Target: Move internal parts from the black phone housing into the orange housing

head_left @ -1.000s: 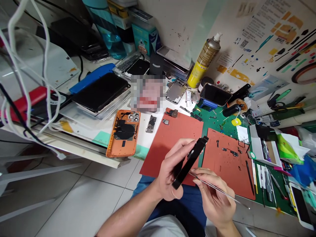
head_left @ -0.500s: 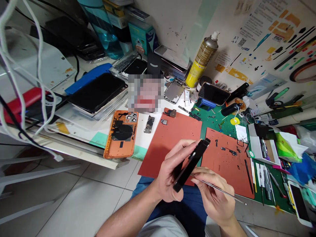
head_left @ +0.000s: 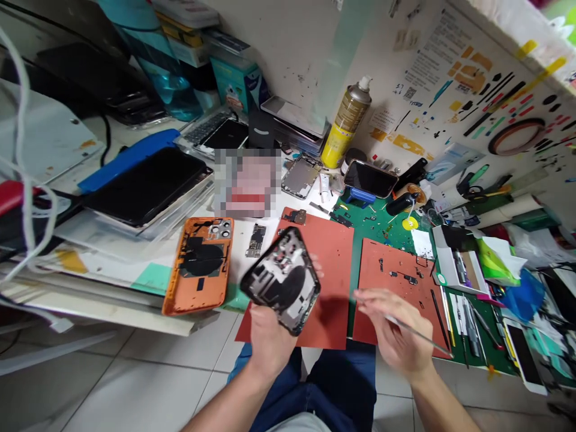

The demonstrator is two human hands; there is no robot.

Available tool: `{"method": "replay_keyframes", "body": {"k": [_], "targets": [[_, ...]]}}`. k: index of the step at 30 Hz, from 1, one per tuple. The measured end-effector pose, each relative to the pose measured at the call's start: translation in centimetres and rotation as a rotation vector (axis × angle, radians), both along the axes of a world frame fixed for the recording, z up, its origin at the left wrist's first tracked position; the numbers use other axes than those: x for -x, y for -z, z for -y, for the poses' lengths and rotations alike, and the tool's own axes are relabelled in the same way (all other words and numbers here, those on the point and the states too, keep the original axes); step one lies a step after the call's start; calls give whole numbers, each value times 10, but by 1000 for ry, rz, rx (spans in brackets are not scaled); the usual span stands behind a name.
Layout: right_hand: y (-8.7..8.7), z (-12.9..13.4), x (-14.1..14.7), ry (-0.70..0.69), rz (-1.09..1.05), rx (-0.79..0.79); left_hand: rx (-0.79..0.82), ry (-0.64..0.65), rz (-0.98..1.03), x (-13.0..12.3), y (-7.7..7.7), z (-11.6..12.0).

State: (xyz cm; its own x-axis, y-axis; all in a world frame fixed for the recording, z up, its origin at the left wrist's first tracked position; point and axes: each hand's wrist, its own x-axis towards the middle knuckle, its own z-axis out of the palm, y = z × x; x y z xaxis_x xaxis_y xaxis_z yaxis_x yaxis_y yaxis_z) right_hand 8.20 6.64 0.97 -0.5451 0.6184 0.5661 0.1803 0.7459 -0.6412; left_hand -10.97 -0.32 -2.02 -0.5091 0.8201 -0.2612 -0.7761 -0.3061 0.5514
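Observation:
My left hand (head_left: 272, 342) is closed around a black phone housing (head_left: 292, 291), tilted so that its inner side, with a dark round pad, shows. It is above the left red mat (head_left: 335, 258). My right hand (head_left: 402, 333) is closed on a thin metal tool (head_left: 434, 345) that slants out past the palm; its tip is hidden or blurred. That hand is over the front of the right red mat (head_left: 366, 318), apart from the housing. An orange phone housing (head_left: 213, 291) lies to the left, inner side up, beside a dark logic board (head_left: 256, 237).
Small parts (head_left: 409, 279) lie on the right mat. Several screwdrivers (head_left: 470, 336) and a white-fronted phone (head_left: 524, 357) lie farther right. A spray can (head_left: 344, 126) and a propped phone (head_left: 371, 178) stand at the back. A dark phone (head_left: 150, 183) rests on a stack at left.
My left hand has moved left and turned the black housing from edge-on to show its inside. My right hand, still with the tool, has moved away from it. The view has shifted.

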Motion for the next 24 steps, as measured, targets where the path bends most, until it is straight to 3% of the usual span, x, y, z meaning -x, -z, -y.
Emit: {"method": "replay_keyframes", "body": {"k": [4,8,15,24], "targets": [[13,-53,-9,30,108,-123,85,-32,-51,5,7,7],[28,-81,-8,4,158,-125,139,4,-67,8,16,13],[36,-91,-5,-20,191,-89,240,-49,-92,9,2,7],[35,-91,-4,4,207,15,161,-32,-42,13,19,13]]}}
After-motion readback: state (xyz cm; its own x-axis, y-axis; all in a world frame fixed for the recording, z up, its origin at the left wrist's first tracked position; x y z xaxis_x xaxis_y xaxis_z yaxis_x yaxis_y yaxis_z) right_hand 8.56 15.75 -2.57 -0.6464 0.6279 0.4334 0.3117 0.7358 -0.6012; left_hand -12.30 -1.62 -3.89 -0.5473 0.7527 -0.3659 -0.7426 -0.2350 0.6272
